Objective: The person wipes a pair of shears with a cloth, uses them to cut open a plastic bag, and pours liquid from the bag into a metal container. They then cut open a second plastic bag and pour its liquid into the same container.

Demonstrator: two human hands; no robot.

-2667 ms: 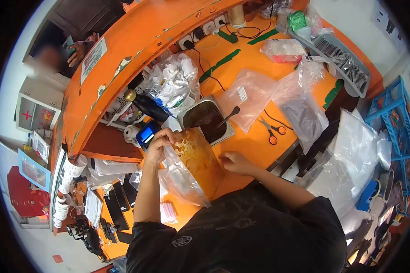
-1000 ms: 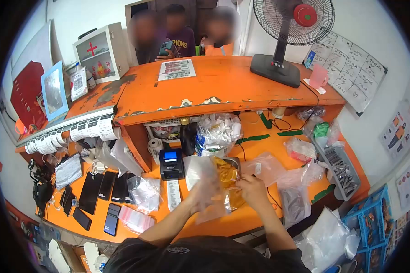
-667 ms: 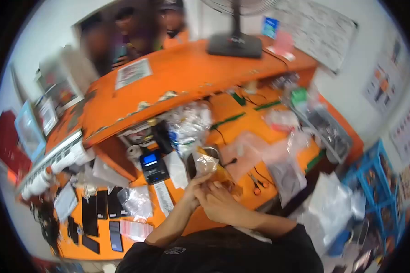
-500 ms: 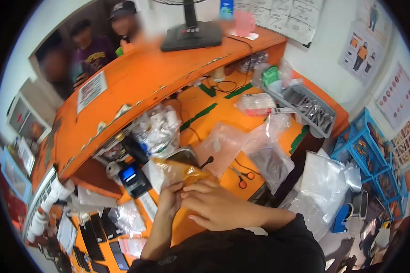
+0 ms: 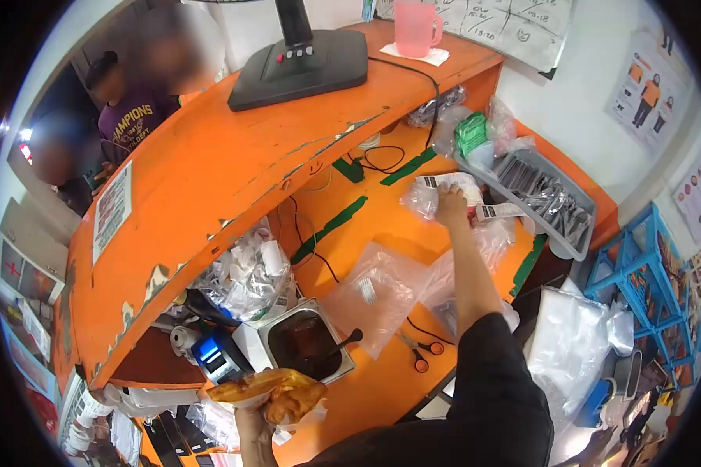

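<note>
My left hand (image 5: 255,438), at the lower middle, grips a clear plastic bag of orange-brown food (image 5: 276,395) from below; most of its fingers are hidden under the bag. My right hand (image 5: 451,205) is stretched far forward across the orange table, its fingers bunched on a clear plastic packet (image 5: 422,201) with a printed label and some red on it. Beyond the bag in my left hand stands a square metal container of dark brown sauce (image 5: 292,338), with a black-handled ladle (image 5: 354,338) in it. Orange-handled scissors (image 5: 422,354) lie to the right.
Pink plastic bags (image 5: 378,292) lie mid-table. A grey tray of packed cutlery (image 5: 580,241) is at the back right, near blue baskets (image 5: 635,253). A card terminal (image 5: 214,354) sits left of the sauce. The raised orange counter (image 5: 187,187) carries a fan base (image 5: 304,70); people stand beyond it.
My hands have separated. The right reached forward to the plastic packet, while the left kept the food bag, lowering it to the left. The sauce container now shows more fully, and the view has shifted.
</note>
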